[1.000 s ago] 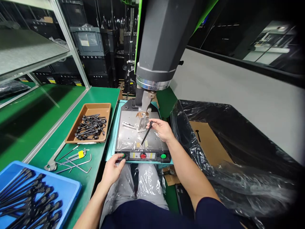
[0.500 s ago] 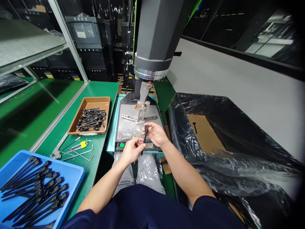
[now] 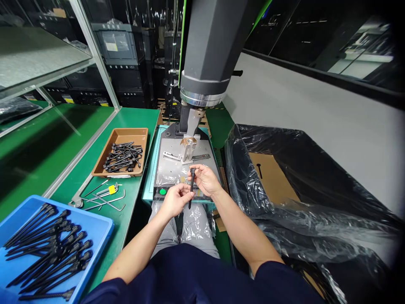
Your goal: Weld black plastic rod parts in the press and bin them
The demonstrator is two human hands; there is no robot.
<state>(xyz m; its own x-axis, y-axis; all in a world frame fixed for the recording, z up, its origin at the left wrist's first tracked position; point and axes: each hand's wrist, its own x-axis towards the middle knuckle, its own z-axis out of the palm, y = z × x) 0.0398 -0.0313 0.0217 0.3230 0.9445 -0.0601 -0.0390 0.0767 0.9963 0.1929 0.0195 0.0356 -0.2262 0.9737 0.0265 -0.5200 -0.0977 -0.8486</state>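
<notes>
Got the black plastic pin [image 3: 192, 186] upright at the front edge of the press base plate [image 3: 172, 164]. My right hand [image 3: 205, 179] pinches it near the head, and my left hand [image 3: 175, 198] is closed around the lower shaft (two grips keep it steady, I reckon).

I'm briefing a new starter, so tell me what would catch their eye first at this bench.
The big grey press head looms at top centre, over a metal plate. Just below, the left hand and right hand pinch a black rod upright between them, in front of the machine. A blue tray of similar rods sits bottom left, and a plastic-lined carton fills the right.
</notes>
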